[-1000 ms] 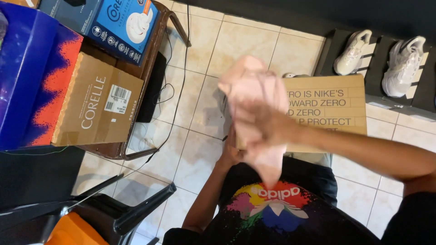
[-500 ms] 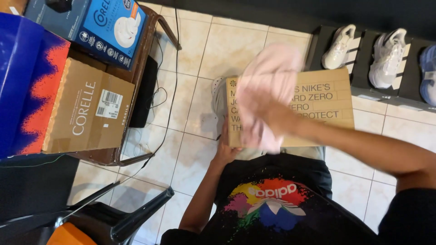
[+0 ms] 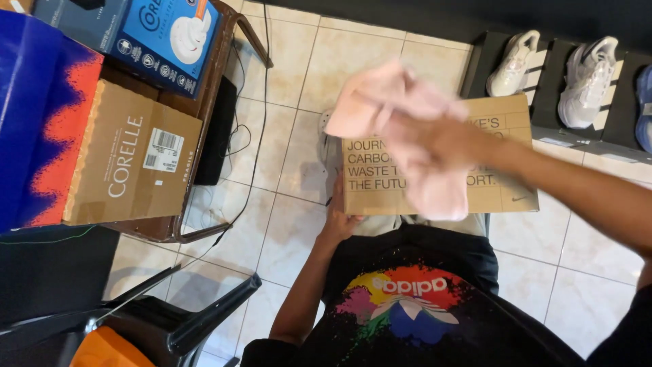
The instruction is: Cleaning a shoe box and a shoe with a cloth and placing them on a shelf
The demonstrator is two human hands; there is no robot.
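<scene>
— So, how many things are in hand?
— One brown shoebox (image 3: pixel 502 197) on the lap, left hand (image 3: pixel 339 216) gripping its left edge. Right hand (image 3: pixel 435 146) clutches one pink cloth (image 3: pixel 380 102) above it.
— Room around?
— Three sneakers (image 3: pixel 515 62) on black stands; tiled floor (image 3: pixel 285 170) open leftward.

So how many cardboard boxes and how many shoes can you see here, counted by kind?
Brown cardboard boxes: 2, one on the lap, one on the table
Printed blue boxes: 2
Shoes on the shelf: 3, the third cut off
Total: 7
</scene>
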